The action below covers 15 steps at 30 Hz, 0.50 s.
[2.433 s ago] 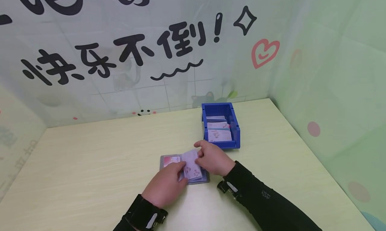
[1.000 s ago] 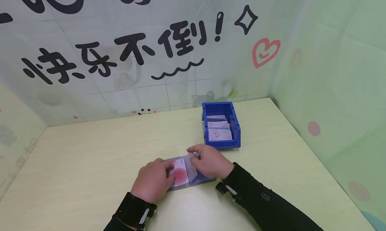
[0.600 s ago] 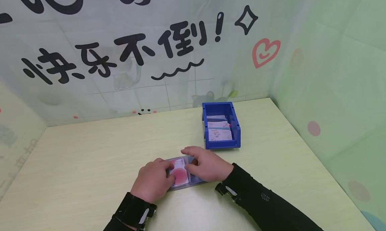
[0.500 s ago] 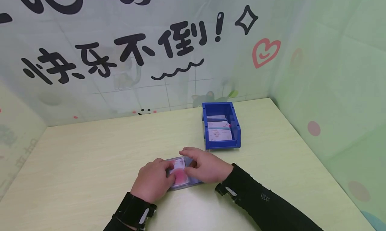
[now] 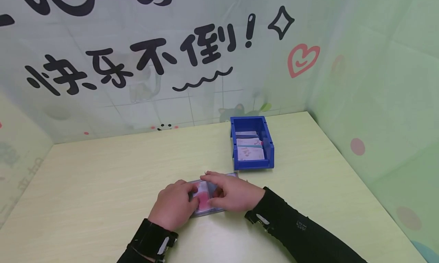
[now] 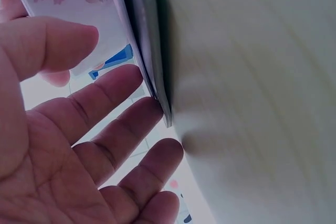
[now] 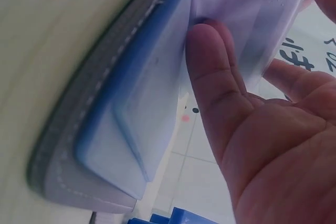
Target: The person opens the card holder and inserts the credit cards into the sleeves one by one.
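Note:
A small card holder [image 5: 212, 187] lies spread on the table, with a pink-printed card [image 5: 203, 200] in its left side. My left hand [image 5: 173, 206] rests over that side. In the left wrist view its fairly straight fingertips touch the holder's edge. My right hand [image 5: 236, 194] has a clear card sleeve [image 7: 247, 14] raised from the holder, with the fingers around it. Beneath, more bluish sleeves [image 7: 142, 124] lie over the grey stitched cover [image 7: 55, 184]. A card with flower print [image 6: 86, 3] shows beyond the left thumb.
A blue open-front bin [image 5: 253, 165] stands behind the right hand and holds several cards [image 5: 250, 153]. The pale wooden table [image 5: 113, 186] ends at a printed cloth backdrop [image 5: 147, 99], with another cloth [image 5: 377, 122] along the right.
The holder has been turned slightly. My left hand shifted to its left side. My right hand carried a sleeve over leftward and has since slid slightly down and left.

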### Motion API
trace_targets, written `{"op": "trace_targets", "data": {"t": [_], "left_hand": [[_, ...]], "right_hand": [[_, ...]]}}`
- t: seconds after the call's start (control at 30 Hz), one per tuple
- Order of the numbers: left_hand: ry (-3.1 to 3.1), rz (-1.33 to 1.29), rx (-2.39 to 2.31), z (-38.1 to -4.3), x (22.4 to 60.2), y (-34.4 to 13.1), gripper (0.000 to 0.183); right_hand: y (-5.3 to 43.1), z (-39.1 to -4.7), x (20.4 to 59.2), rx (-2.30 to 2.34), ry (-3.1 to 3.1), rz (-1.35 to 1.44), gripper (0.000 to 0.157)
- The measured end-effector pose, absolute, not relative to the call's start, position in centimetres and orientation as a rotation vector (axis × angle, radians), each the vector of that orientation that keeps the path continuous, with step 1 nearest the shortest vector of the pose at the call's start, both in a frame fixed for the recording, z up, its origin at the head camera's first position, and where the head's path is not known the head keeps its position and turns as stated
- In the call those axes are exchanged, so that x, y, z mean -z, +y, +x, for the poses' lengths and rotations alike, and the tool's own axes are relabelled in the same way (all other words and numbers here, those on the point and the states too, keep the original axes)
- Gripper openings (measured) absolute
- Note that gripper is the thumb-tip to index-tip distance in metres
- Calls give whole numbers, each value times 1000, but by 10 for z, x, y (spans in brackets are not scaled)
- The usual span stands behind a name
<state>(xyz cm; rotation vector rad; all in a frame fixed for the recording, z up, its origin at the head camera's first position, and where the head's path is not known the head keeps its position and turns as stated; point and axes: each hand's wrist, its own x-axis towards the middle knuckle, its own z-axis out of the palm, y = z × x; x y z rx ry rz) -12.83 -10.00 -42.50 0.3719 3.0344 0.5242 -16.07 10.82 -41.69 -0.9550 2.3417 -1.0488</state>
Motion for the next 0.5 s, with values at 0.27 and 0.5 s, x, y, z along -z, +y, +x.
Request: {"op": "trace_targets", "data": {"t": [0.27,0.5], "left_hand": [[3046,384,-554,-128,425,-101,24],[3056,376,-583,-127,424,-102,25]], "right_hand": [[107,-160,418,1076,2261,-958,65],[107,-160,418,986,2282,-988,58]]}}
